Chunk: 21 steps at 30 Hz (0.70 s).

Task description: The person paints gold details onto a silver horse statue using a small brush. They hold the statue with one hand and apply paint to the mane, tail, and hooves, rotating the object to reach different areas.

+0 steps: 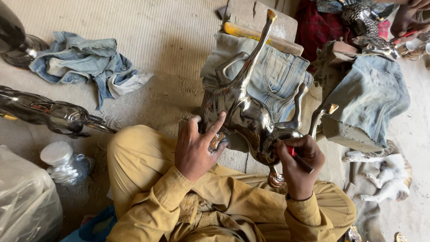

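two bare hands work on a polished metal horse figure (248,114) that lies upside down across folded denim (273,74), its legs sticking up and one long leg with a gold hoof pointing toward the top of the view. the left hand (197,148) is curled against the figure's flank, thumb and forefinger spread over the shiny body, the other fingers tucked around its underside. the right hand (299,166) is closed in a narrow pinch on a red-tipped tool (299,159), whose point touches the figure's rear end. both sleeves and the crossed legs are in mustard-yellow cloth.

the floor (161,40) is dusty, pale concrete or matting with fine ribbed lines, gritty near the denim. a stone block (257,18) and a yellow-edged wooden piece (255,35) sit behind the denim pad. a second denim-wrapped block (367,105) stands just to the right. a crumpled pair of jeans (85,60) lies well apart on the left, near another gleaming horse figure (49,114) lying on the ground. a plastic-wrapped white jar (62,163) and a clear plastic bag (24,197) sit at lower left. a white and ginger cat (387,172) lies stretched out at the right edge. at top right another person's hand (407,22) holds a red tool beside a third metal figure (369,27).
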Each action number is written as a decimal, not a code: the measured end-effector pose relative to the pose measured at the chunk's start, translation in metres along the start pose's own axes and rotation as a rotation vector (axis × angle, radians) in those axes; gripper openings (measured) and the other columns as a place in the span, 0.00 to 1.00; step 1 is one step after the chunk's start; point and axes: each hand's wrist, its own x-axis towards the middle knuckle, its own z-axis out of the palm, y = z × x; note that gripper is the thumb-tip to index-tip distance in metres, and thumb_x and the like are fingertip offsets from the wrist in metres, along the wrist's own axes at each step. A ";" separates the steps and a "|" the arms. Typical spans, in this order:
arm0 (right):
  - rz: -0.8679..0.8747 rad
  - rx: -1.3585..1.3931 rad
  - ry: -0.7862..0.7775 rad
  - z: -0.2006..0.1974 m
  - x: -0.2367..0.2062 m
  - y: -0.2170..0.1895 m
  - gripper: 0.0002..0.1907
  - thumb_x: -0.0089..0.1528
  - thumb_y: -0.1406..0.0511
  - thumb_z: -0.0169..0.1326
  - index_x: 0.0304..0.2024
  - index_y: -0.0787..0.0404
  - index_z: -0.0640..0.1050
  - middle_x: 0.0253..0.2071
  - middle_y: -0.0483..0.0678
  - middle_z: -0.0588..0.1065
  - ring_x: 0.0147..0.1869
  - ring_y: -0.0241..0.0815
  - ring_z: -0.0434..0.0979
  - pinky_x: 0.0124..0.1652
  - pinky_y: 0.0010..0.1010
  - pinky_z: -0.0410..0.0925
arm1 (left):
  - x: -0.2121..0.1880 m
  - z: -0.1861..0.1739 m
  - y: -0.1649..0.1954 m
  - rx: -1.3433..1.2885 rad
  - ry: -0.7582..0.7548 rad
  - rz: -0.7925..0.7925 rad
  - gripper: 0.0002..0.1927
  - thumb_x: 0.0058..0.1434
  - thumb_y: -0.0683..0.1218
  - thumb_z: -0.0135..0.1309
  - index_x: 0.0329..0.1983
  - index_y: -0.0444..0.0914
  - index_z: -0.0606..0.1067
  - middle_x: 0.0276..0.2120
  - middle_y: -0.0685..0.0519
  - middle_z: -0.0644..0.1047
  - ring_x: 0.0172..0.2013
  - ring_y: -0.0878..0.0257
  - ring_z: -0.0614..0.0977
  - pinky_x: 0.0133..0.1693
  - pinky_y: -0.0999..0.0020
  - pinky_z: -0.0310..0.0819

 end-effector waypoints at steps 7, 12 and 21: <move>0.075 0.001 0.024 0.002 -0.002 -0.007 0.06 0.64 0.75 0.58 0.34 0.66 0.74 0.33 0.49 0.80 0.35 0.33 0.82 0.36 0.24 0.76 | 0.004 0.000 0.002 -0.025 -0.013 -0.015 0.47 0.52 0.52 0.70 0.75 0.58 0.61 0.49 0.42 0.67 0.46 0.45 0.71 0.48 0.50 0.68; 0.046 -0.048 -0.002 0.001 0.001 -0.009 0.05 0.65 0.75 0.58 0.34 0.67 0.75 0.33 0.50 0.80 0.35 0.34 0.81 0.36 0.24 0.76 | 0.004 0.001 0.001 -0.012 -0.005 -0.005 0.47 0.52 0.53 0.70 0.75 0.58 0.61 0.49 0.41 0.67 0.46 0.44 0.71 0.49 0.50 0.68; 0.073 0.015 -0.153 -0.012 0.005 -0.006 0.05 0.62 0.77 0.60 0.32 0.68 0.77 0.33 0.51 0.80 0.34 0.34 0.81 0.35 0.25 0.76 | 0.001 0.006 0.001 0.008 -0.005 -0.004 0.47 0.53 0.52 0.70 0.75 0.57 0.61 0.47 0.42 0.66 0.45 0.45 0.71 0.47 0.50 0.69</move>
